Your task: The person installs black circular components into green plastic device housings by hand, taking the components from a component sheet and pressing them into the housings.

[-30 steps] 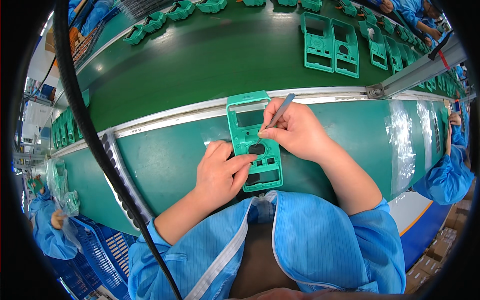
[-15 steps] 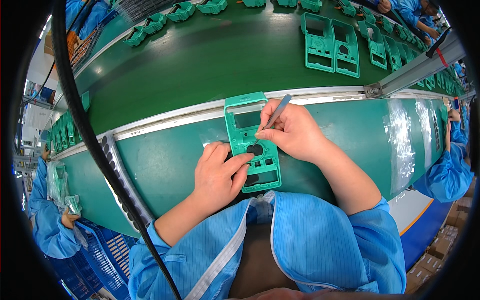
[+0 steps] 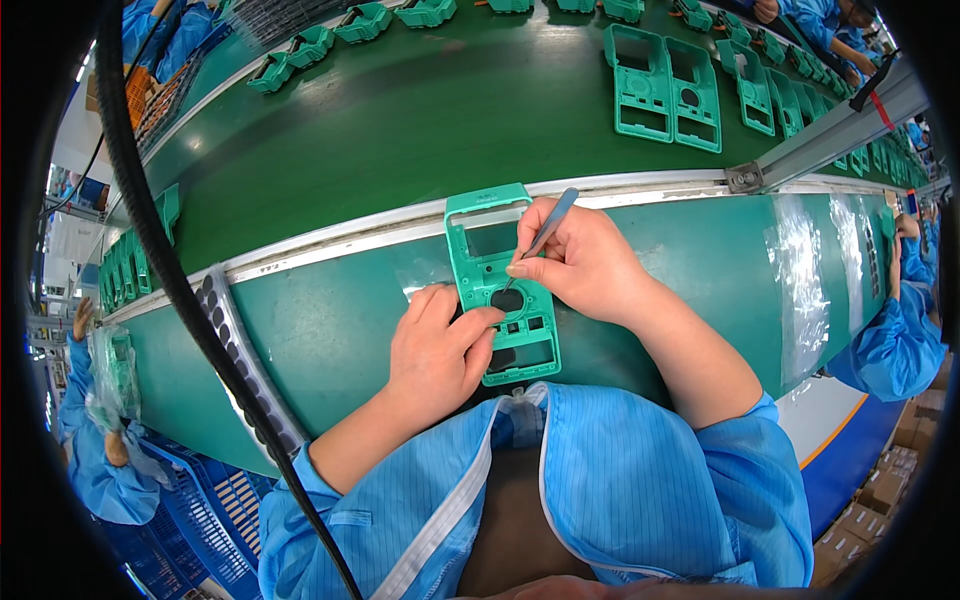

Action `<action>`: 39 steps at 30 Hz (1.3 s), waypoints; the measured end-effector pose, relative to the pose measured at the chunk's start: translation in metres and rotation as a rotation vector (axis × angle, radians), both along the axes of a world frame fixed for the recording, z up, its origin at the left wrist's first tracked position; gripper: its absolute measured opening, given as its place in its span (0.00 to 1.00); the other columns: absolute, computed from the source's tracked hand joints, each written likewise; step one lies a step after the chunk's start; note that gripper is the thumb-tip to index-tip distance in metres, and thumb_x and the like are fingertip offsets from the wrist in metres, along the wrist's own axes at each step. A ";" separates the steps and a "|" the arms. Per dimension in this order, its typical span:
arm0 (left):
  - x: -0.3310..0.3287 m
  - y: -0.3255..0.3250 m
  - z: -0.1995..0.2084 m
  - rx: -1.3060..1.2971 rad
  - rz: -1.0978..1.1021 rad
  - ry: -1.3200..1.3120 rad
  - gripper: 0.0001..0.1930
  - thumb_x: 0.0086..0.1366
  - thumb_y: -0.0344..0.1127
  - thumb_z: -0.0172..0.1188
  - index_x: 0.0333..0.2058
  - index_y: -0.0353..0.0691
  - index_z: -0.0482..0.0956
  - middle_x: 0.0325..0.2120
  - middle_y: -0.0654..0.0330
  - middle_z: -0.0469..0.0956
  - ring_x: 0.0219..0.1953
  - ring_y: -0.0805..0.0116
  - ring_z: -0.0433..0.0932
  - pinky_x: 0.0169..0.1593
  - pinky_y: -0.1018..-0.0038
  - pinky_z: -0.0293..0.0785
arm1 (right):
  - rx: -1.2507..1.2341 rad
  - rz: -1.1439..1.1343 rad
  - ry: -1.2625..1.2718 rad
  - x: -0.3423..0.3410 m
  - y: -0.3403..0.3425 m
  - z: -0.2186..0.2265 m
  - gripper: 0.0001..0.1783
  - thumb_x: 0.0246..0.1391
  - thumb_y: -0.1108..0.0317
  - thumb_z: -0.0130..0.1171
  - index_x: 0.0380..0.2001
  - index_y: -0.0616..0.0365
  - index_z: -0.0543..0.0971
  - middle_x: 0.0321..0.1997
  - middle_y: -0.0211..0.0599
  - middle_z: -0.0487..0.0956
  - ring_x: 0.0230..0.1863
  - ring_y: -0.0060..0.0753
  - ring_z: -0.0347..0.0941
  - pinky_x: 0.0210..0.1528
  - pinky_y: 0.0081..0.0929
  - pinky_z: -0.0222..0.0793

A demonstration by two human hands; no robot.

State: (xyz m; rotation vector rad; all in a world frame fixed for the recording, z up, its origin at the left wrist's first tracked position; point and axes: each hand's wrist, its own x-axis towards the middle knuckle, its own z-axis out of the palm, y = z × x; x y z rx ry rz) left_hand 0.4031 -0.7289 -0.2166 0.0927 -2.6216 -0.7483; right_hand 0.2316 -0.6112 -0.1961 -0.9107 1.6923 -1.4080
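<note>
A green plastic housing (image 3: 487, 271) lies lengthwise in front of me on the green bench. In a ring at its middle sits a round black disc (image 3: 508, 300). My right hand (image 3: 583, 262) is closed on a pair of grey tweezers (image 3: 553, 222), held like a pen, with their tips down at the disc's upper edge. My left hand (image 3: 436, 345) grips the housing's left side; its index finger reaches over to the disc's lower left edge. Part of the housing's left edge is hidden under those fingers.
A strip of black discs (image 3: 228, 335) lies to the left, crossed by a black cable (image 3: 170, 250). Beyond a metal rail, a green conveyor (image 3: 400, 120) carries more housings (image 3: 640, 88). Clear plastic sheets (image 3: 800, 290) lie at the right. Co-workers in blue sit on both sides.
My hands, the tweezers and the housing have barely shifted. At the far left, a co-worker has raised one hand and moved a bagged green part.
</note>
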 end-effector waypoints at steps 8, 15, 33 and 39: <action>-0.002 0.000 0.000 0.059 0.006 -0.051 0.17 0.49 0.25 0.60 0.40 0.47 0.80 0.33 0.56 0.71 0.37 0.55 0.70 0.40 0.65 0.69 | -0.037 0.009 -0.016 -0.002 0.000 -0.005 0.09 0.45 0.78 0.61 0.26 0.59 0.70 0.24 0.30 0.70 0.28 0.23 0.68 0.31 0.23 0.64; -0.003 -0.002 -0.002 -0.004 -0.031 -0.061 0.17 0.51 0.22 0.58 0.41 0.45 0.80 0.34 0.56 0.73 0.36 0.55 0.69 0.40 0.65 0.65 | -0.019 0.015 0.002 -0.002 -0.002 -0.004 0.09 0.45 0.78 0.61 0.27 0.59 0.70 0.24 0.30 0.70 0.27 0.23 0.67 0.30 0.23 0.63; 0.000 -0.004 0.004 -0.004 -0.016 -0.119 0.17 0.52 0.24 0.57 0.41 0.47 0.80 0.38 0.53 0.72 0.41 0.51 0.70 0.44 0.62 0.66 | -0.198 -0.164 -0.141 -0.018 -0.004 -0.003 0.11 0.48 0.79 0.61 0.32 0.57 0.69 0.32 0.30 0.75 0.34 0.17 0.72 0.36 0.18 0.68; 0.002 -0.008 -0.004 0.034 -0.003 -0.079 0.18 0.49 0.25 0.58 0.42 0.44 0.79 0.38 0.53 0.72 0.41 0.51 0.69 0.45 0.62 0.66 | -0.266 -0.088 -0.284 -0.009 -0.011 -0.022 0.12 0.51 0.78 0.60 0.33 0.57 0.67 0.32 0.31 0.76 0.35 0.18 0.73 0.39 0.18 0.69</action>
